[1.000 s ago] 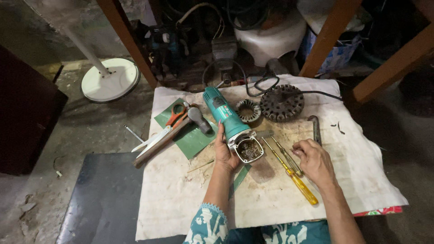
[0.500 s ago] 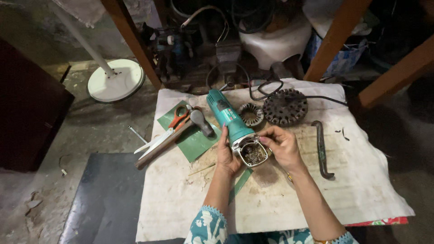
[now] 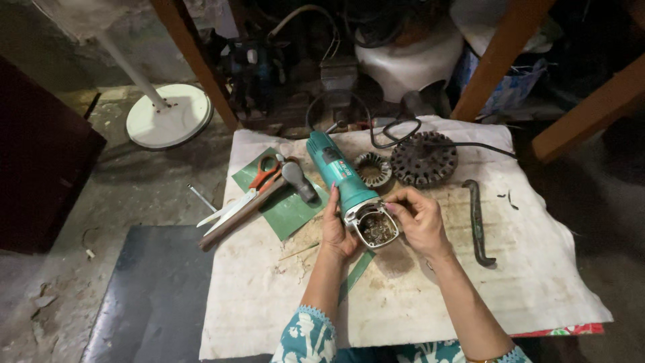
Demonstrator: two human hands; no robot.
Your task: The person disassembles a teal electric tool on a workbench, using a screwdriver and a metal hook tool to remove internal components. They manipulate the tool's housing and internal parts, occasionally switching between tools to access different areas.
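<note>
Both hands meet at mid-frame on a teal power-tool body (image 3: 339, 176) lying on the white cloth-covered table (image 3: 537, 289): the left hand (image 3: 336, 232) wraps its open end from the left, and the right hand (image 3: 418, 218) pinches that rim with curled fingers. Scissors (image 3: 252, 188) and a hammer (image 3: 269, 195) lie to the left, a dark toothed disc (image 3: 424, 158) upper right.

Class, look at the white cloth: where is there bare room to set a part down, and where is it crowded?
Free: the cloth right of the bent metal bar, and the near-left stretch below the hammer. Crowded: the far half, with scissors, teal power tool, stator ring and round toothed disc, plus the left hand and right hand.
</note>
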